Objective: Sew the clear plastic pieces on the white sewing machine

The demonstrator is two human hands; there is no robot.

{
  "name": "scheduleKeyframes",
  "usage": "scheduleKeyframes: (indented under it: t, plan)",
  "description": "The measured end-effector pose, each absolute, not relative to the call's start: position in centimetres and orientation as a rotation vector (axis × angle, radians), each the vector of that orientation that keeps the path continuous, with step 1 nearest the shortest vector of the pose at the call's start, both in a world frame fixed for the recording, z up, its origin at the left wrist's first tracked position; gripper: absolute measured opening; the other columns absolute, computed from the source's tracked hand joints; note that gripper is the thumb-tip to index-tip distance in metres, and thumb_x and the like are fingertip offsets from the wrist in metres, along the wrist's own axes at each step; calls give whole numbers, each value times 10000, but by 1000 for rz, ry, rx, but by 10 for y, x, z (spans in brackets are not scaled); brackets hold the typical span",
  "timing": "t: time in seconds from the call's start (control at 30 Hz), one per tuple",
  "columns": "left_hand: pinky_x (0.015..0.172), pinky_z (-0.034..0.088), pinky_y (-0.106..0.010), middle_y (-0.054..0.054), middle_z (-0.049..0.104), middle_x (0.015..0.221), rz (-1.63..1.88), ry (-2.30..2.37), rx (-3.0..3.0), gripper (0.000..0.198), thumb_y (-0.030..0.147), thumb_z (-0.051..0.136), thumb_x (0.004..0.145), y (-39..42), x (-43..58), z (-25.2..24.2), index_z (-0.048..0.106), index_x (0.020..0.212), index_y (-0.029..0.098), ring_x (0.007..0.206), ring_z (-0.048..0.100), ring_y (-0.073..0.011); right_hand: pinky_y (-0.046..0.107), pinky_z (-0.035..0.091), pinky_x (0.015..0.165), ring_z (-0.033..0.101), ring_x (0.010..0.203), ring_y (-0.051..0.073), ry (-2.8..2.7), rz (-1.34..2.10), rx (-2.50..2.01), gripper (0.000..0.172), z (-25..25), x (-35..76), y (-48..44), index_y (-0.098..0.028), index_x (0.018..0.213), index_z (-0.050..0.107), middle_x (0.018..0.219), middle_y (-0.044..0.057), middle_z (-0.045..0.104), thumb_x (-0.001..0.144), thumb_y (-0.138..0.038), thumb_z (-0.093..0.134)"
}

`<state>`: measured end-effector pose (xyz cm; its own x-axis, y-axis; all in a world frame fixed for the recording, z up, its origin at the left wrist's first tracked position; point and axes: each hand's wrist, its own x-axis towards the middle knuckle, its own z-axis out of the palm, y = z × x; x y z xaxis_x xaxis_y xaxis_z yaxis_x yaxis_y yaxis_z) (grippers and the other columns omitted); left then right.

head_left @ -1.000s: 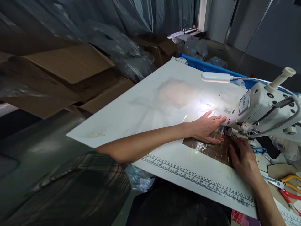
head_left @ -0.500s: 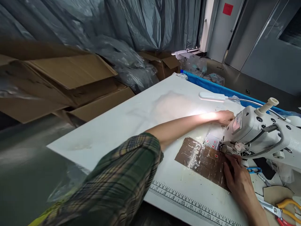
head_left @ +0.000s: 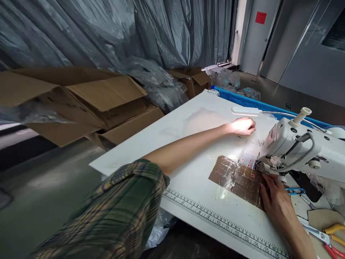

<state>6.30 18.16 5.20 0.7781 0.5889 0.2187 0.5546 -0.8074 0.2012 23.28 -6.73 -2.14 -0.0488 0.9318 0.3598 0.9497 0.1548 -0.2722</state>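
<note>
A white sewing machine stands at the right of the white table. My left hand is behind and left of the machine head, under the lamp, its fingers curled in; whatever they hold is hidden. Beside the presser foot, my right hand has its thumb and index finger bent close together at the right edge of a brown taped sheet. Anything between those fingertips is too small to make out. A clear plate with red marks lies between the brown sheet and the machine head.
A white lamp on a bendy metal neck hangs over the table. Printed along the front edge is a ruler. Scissors and a blue-handled cutter lie at the right. Open cardboard boxes stand at the left.
My left hand has drawn back from the machine head, toward the left. My right hand keeps its place beside the presser foot. The view has shifted slightly.
</note>
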Motion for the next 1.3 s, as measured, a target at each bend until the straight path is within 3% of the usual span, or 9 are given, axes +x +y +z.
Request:
scheduleKeyframes:
  t: [0.1, 0.2, 0.37, 0.5, 0.7, 0.93, 1.13, 1.23, 1.3]
  plan:
    - [601, 420, -286, -44, 667, 653, 173, 916, 2786, 338, 363, 448, 902, 169, 48, 49, 691, 761, 174, 583, 573, -176, 449, 604, 743, 675, 906, 273, -1991, -19, -1767, 413, -22, 234, -66, -195, 1213, 644, 1142, 176, 631, 978, -380, 360]
    - [598, 418, -249, -30, 710, 795, 98, 911, 2735, 275, 321, 452, 887, 159, 39, 48, 696, 864, 197, 642, 605, -155, 466, 598, 750, 672, 879, 276, -1959, 20, -1779, 406, -22, 236, -65, -197, 1186, 662, 1132, 176, 629, 962, -397, 389]
    - [771, 476, -221, -68, 665, 1200, 168, 917, 2670, 344, 334, 418, 923, 150, 18, 57, 662, 1128, 203, 959, 655, -153, 409, 599, 725, 671, 848, 244, -1935, 16, -1755, 375, -22, 241, -63, -228, 1161, 675, 1090, 138, 643, 944, -404, 424]
    - [874, 479, -260, -88, 669, 1161, 379, 970, 2596, 322, 320, 457, 907, 151, -22, 69, 674, 1085, 164, 1039, 635, -176, 399, 597, 677, 671, 807, 242, -1948, -39, -1735, 378, -27, 244, -62, -234, 1130, 686, 1040, 130, 650, 938, -423, 420]
    - [860, 502, -285, -94, 685, 1122, 549, 1295, 2518, 300, 314, 484, 899, 149, -88, 83, 692, 1037, 148, 966, 644, -173, 437, 589, 674, 676, 836, 283, -1966, -48, -1706, 442, -36, 247, -59, -210, 1124, 685, 1015, 148, 659, 935, -463, 375]
    - [820, 488, -268, -72, 706, 1062, 435, 1312, 2499, 299, 387, 554, 893, 128, -120, 83, 718, 1011, 166, 934, 647, -172, 457, 580, 692, 682, 858, 305, -1940, 9, -1740, 448, -36, 252, -59, -261, 1101, 697, 953, 127, 677, 897, -525, 397]
    - [995, 437, -285, -41, 655, 1220, 142, 1248, 2505, 397, 440, 774, 736, 106, -144, 82, 721, 1061, 219, 1136, 601, -207, 456, 577, 706, 681, 867, 303, -1924, -6, -1746, 465, -39, 257, -59, -267, 1095, 701, 976, 122, 696, 881, -551, 400]
    - [995, 438, -286, -47, 668, 1186, 107, 1302, 2504, 227, 397, 706, 812, 102, -155, 79, 752, 915, 200, 1099, 618, -203, 436, 587, 729, 688, 895, 291, -1972, 70, -1791, 486, -37, 261, -57, -255, 1106, 696, 1005, 112, 703, 883, -568, 399]
    - [975, 451, -283, -55, 683, 1169, 223, 1283, 2447, 241, 403, 644, 866, 102, -161, 79, 762, 898, 194, 1046, 641, -185, 434, 590, 733, 688, 915, 293, -2005, 130, -1818, 504, -34, 262, -57, -248, 1126, 690, 1022, 109, 705, 886, -578, 394]
